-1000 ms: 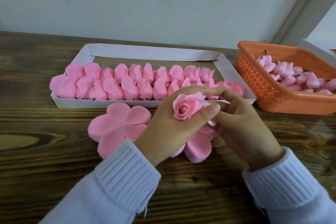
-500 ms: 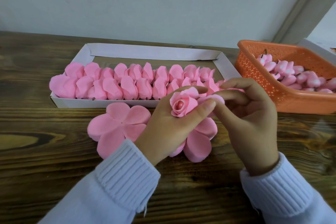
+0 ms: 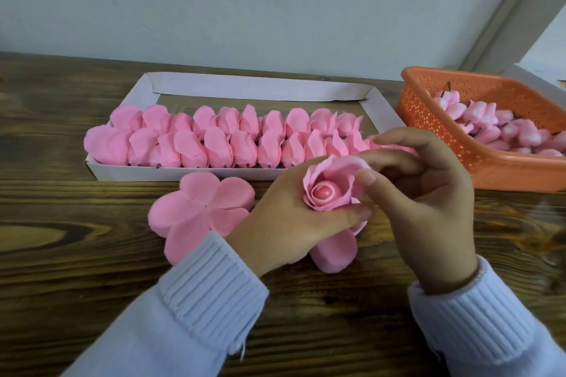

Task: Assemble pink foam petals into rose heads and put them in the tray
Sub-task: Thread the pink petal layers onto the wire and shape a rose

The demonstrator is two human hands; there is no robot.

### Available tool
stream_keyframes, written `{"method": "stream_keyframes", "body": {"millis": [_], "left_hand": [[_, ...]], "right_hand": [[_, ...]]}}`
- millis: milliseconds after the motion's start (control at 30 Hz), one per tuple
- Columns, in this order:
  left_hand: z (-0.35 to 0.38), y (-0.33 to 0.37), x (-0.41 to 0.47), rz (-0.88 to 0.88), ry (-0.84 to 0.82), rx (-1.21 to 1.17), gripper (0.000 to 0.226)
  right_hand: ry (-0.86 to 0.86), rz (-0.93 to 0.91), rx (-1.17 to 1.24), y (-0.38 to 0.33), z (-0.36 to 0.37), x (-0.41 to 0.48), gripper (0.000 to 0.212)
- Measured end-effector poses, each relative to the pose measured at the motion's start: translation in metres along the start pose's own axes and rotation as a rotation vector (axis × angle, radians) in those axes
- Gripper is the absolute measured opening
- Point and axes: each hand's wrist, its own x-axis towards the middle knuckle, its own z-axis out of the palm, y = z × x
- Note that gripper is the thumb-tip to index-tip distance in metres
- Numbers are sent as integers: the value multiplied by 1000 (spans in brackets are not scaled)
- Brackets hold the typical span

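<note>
A white card tray [image 3: 116, 173] is seen at the far left-centre of the wooden table [image 3: 61, 254]; two rows of finished pink rose heads [image 3: 214, 138] are packed along its near side, w/ the far strip left bare; just in front of the tray's near wall, a flat five-lobed foam petal piece [image 3: 199, 211] is laid on the wood, its near edge overlapped by a white ribbed sleeve [image 3: 211, 281]. The left hand [image 3: 291, 223] is raised over the table's centre, palm side up, and is closed round the base of a part-built rose [image 3: 329, 190]; a rounded bud centre is visible in the middle, wrapped by curled petals; a further petal lobe [image 3: 335, 251] is seen hanging below the hand, close to the wood, contact not clear. The right hand [image 3: 428, 202] is brought in from the right; its thumb and forefinger are pressed to the rose's outer petal at the upper right edge, other fingers curled loose. At far right, an orange perforated basket [image 3: 459, 168] is set on the table, approx. level w/ the tray, holding small pink buds [image 3: 490, 122] on dark stems.
</note>
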Motion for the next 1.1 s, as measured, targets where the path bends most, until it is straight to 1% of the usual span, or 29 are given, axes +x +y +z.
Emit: {"method": "stream_keyframes", "body": {"millis": [100, 167, 233, 267, 300, 367, 500, 600, 667, 800, 900, 1000, 1100], "left_hand": [[0, 3, 0, 6, 3, 18, 25], [1, 2, 1, -5, 3, 26, 24], [2, 1, 1, -15, 21, 43, 27], [3, 0, 1, -14, 44, 54, 23], [3, 0, 0, -5, 76, 64, 17], [4, 3, -2, 30, 133, 62, 15], [6, 2, -3, 85, 216, -40, 27], [6, 5, -2, 100, 240, -115, 19], [6, 5, -2, 102, 241, -155, 14], [7, 4, -4, 48, 216, -252, 15], [8, 8, -5, 89, 156, -305, 13], [8, 8, -3, 89, 193, -409, 13], [8, 8, -2, 118, 222, -423, 7]], "right_hand": [[-48, -11, -3, 0, 1, -2, 30], [-75, -38, 7, 0, 2, -3, 23], [-61, -53, 23, 2, 2, -3, 18], [-38, -40, 24, 3, 1, -3, 17], [-15, -10, 21, 5, 0, -2, 15], [-10, 92, 22, 9, 0, -1, 19], [-40, 304, 3, 16, 1, 0, 20], [-99, 457, 66, 20, 4, -2, 21], [-158, 503, 116, 18, 6, -5, 21], [-234, 515, 181, 15, 9, -9, 19], [-238, 483, 193, 17, 9, -8, 25], [-209, 477, 165, 17, 9, -7, 24], [-191, 476, 116, 15, 10, -7, 24]]}}
